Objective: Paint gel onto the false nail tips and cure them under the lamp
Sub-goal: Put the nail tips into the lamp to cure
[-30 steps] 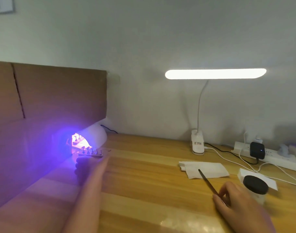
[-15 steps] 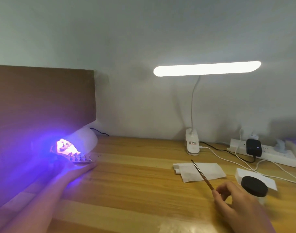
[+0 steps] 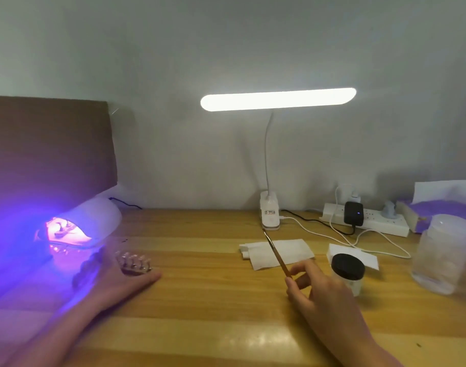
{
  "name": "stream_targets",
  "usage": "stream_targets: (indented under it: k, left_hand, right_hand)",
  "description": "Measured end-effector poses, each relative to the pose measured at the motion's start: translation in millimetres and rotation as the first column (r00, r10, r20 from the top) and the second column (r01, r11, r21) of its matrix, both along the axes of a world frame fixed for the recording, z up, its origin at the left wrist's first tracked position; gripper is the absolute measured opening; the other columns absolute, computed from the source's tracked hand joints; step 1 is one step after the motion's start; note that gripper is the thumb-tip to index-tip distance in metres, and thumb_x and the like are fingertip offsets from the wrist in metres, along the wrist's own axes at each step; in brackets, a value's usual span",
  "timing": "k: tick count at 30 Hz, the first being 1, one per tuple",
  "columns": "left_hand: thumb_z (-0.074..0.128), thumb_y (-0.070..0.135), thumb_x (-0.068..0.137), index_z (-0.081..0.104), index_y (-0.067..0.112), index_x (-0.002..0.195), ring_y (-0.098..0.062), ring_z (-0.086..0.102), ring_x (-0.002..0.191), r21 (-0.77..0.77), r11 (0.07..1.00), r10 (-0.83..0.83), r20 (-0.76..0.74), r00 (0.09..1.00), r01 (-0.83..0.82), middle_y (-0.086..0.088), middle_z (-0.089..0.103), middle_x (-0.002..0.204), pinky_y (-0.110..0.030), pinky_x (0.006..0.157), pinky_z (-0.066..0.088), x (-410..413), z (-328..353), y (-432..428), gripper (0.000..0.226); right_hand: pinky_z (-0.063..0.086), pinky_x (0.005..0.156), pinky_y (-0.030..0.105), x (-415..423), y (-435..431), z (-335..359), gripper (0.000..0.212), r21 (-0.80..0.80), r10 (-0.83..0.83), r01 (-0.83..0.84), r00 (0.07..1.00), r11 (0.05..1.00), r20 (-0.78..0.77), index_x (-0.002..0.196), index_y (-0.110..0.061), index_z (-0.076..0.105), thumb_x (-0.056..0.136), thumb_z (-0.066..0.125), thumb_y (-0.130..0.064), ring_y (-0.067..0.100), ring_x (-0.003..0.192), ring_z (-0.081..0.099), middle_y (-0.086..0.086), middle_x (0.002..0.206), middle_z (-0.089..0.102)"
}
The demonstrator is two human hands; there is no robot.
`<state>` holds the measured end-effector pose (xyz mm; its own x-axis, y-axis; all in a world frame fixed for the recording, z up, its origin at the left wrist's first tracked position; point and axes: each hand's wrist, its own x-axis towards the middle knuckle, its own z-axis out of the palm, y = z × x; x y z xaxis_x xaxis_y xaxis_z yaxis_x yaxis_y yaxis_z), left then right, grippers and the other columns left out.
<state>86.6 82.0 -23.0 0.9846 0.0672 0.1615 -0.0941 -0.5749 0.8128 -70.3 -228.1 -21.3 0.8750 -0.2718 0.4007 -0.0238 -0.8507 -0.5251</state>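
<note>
A person sits at a wooden desk (image 3: pixel 205 300), seen from above the hands. The left hand (image 3: pixel 120 280) lies palm up near the left side of the desk, holding a small row of false nail tips (image 3: pixel 133 263) on a stand; the tips rest across the palm and fingers, just outside the mouth of the curing lamp (image 3: pixel 94 221). How firmly the fingers close on the stand cannot be told. The lamp is a white dome lit inside with violet-pink light that spills over the desk and the brown board (image 3: pixel 49 147) behind it; something small sits inside it, too blurred to identify.

The right hand (image 3: pixel 322 290) rests at the lower right, pinching a thin brush (image 3: pixel 275 254) between thumb and fingers, its tip angled up and to the left over a white tissue (image 3: pixel 276 250). Just beside this hand stands a small jar with a black lid (image 3: pixel 348 266), lid on. Further right stands a clear plastic container (image 3: pixel 442 258). At the back, a white clip desk lamp (image 3: pixel 278 99) glows, next to a power strip (image 3: pixel 364 221) with trailing cables
</note>
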Motion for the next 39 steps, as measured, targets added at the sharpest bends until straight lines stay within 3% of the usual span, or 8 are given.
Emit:
stream_targets:
  k: [3,7,12,17,22,28,32,39]
  left_hand:
    - [0.085,0.071,0.044,0.010,0.016,0.149,-0.024,0.037,0.134,0.223,0.964,-0.129,-0.084,0.988,0.145,-0.005,0.038,0.142,-0.034,0.112,0.029,-16.7,-5.5,-39.2,0.140]
    - [0.044,0.105,0.027,0.009,0.023,0.150,-0.023,0.028,0.139,0.564,0.808,-0.225,0.028,0.974,0.170,-0.001,0.028,0.152,-0.039,0.114,0.027,-50.5,-8.1,-107.3,0.151]
    - [0.042,0.107,0.025,0.003,0.028,0.150,-0.024,0.023,0.141,0.568,0.785,-0.293,-0.010,0.956,0.246,0.000,0.021,0.155,-0.043,0.113,0.023,-71.9,-9.8,-152.6,0.153]
    - [0.036,0.108,0.025,0.013,0.024,0.149,-0.024,0.030,0.138,0.564,0.800,-0.280,0.047,0.959,0.205,-0.001,0.030,0.153,-0.043,0.108,0.028,-78.3,-13.7,-149.6,0.152]
    - [0.044,0.100,0.043,0.037,0.034,0.132,-0.016,0.049,0.123,0.524,0.822,-0.321,0.099,0.942,0.224,0.010,0.051,0.132,-0.040,0.095,0.033,-74.8,-13.9,-132.4,0.111]
    - [0.056,0.082,0.067,0.045,0.037,0.102,-0.009,0.054,0.096,0.495,0.825,-0.377,0.119,0.919,0.274,0.017,0.052,0.101,-0.034,0.084,0.033,-77.5,-14.7,-137.4,0.058]
    - [0.053,0.085,0.063,0.049,0.036,0.096,-0.003,0.054,0.085,0.461,0.830,-0.407,0.117,0.906,0.314,0.019,0.053,0.091,-0.035,0.083,0.046,-79.9,-15.5,-137.7,0.060]
    - [0.059,0.085,0.064,0.053,0.033,0.089,-0.011,0.058,0.088,0.489,0.806,-0.402,0.042,0.915,0.332,0.016,0.058,0.090,-0.033,0.077,0.053,-68.5,-2.5,-153.0,0.058]
  right_hand:
    - [0.057,0.062,0.034,-4.4,0.6,-0.2,0.035,-0.016,0.037,-0.035,0.986,0.999,0.163,0.121,-0.032,0.048,0.091,0.065,-0.026,0.007,0.061,0.060,-0.017,0.076,0.061]
    - [0.053,0.048,0.033,-12.1,-2.9,4.1,0.041,-0.086,0.071,-0.043,0.928,0.995,0.365,0.125,-0.028,0.048,0.091,0.063,-0.009,0.008,0.053,0.053,-0.006,0.083,0.063]
    - [0.051,0.064,0.015,-24.1,-7.9,5.7,0.033,-0.089,0.151,-0.128,0.921,0.988,0.358,0.119,-0.020,0.061,0.092,0.056,-0.001,0.000,0.079,0.060,-0.008,0.100,0.067]
    - [0.055,0.054,0.033,-29.0,-11.5,8.7,0.027,-0.356,0.174,-0.045,0.924,0.933,0.340,0.103,-0.021,0.065,0.080,0.076,-0.010,0.014,0.077,0.061,-0.005,0.086,0.066]
    - [0.040,0.073,0.028,-27.4,-33.8,15.5,0.014,-0.287,0.050,0.141,0.822,0.947,0.568,0.095,-0.016,0.056,0.091,0.067,-0.023,0.009,0.072,0.047,-0.011,0.075,0.050]
    - [0.049,0.068,0.037,-26.2,-53.8,-2.3,0.042,-0.032,-0.237,0.250,0.946,0.968,0.219,0.112,-0.024,0.043,0.084,0.072,-0.038,0.021,0.093,0.055,0.001,0.103,0.059]
    - [0.039,0.065,0.031,-21.5,-53.3,-7.3,0.040,-0.007,-0.299,0.309,0.926,0.951,0.229,0.113,-0.023,0.044,0.085,0.071,-0.032,0.019,0.094,0.047,0.004,0.105,0.059]
    - [0.049,0.076,0.042,-20.5,-50.4,-7.2,0.039,-0.186,-0.202,0.252,0.947,0.950,0.251,0.112,-0.012,0.050,0.083,0.073,-0.022,0.029,0.104,0.053,0.009,0.104,0.061]
